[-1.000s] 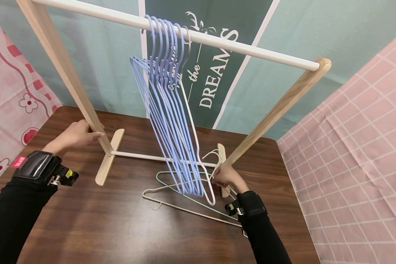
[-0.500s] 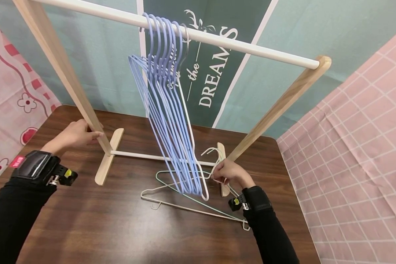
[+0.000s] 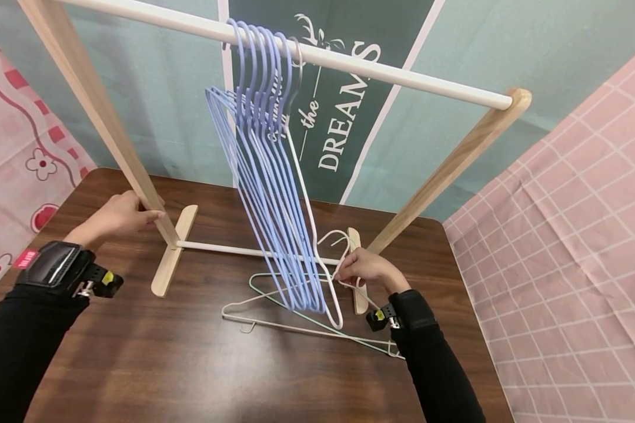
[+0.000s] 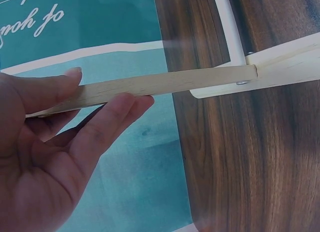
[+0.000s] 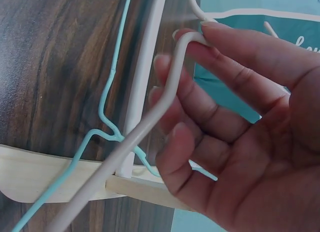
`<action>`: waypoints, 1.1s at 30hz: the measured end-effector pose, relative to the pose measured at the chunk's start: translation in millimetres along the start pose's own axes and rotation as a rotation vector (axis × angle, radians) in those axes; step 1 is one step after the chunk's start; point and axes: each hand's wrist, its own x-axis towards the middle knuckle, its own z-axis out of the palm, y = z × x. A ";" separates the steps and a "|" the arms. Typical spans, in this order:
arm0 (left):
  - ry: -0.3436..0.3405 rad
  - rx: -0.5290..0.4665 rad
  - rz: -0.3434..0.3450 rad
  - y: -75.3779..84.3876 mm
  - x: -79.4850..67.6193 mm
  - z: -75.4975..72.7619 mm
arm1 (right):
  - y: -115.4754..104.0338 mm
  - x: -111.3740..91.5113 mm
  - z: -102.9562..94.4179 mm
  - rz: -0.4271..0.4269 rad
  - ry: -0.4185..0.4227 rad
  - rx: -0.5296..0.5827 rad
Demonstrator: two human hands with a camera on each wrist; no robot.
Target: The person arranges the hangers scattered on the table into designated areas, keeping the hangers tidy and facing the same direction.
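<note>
My left hand [image 3: 119, 217] grips the left wooden post [image 3: 97, 120] of a clothes rack low down, thumb on one side and fingers on the other in the left wrist view. With thumb and fingertips, my right hand [image 3: 367, 265] pinches a beige clothes hanger [image 5: 142, 127] at the bend below its hook. That hanger is raised at the hook end, over a mint-green hanger [image 5: 62, 177] lying on the table. Several blue hangers [image 3: 275, 194] hang bunched on the rack's white top rail [image 3: 402, 77]. A white hanger [image 3: 315, 241] with a metal hook hangs at their right.
The rack's left foot [image 3: 166, 270] and right foot [image 3: 361, 301] stand on the dark wooden table [image 3: 190, 364], joined by a white lower bar [image 3: 222, 249]. A teal curtain [image 3: 159, 106] with lettering hangs behind; pink cloths flank both sides, the right one [image 3: 571, 235] gridded.
My right hand has lifted the beige hanger slightly, and its hook and lower bar have shifted up relative to the mint-green one. The left hand stays on the post.
</note>
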 end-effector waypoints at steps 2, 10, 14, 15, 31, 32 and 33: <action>-0.003 -0.001 -0.004 -0.3 0.0 -0.2 | -2.4 0.2 -1.2 -0.009 -0.002 -0.019; 0.006 0.004 0.001 -0.9 1.0 0.6 | -10.2 -0.3 -4.5 -0.013 -0.025 0.015; 0.011 -0.001 0.009 -1.7 1.1 1.2 | -14.4 -1.4 -5.7 -0.004 -0.030 0.029; 0.012 -0.002 0.011 -1.8 1.0 1.3 | -15.3 -1.8 -6.0 -0.004 -0.032 0.027; 0.002 -0.003 0.014 -2.5 1.5 0.5 | -25.5 -7.2 -14.0 -0.012 -0.097 0.041; 0.001 -0.005 0.012 -2.5 1.4 0.5 | -26.7 -7.5 -14.0 -0.009 -0.095 0.044; 0.003 -0.005 0.012 -2.0 1.4 0.5 | -28.0 -7.9 -14.0 -0.006 -0.093 0.047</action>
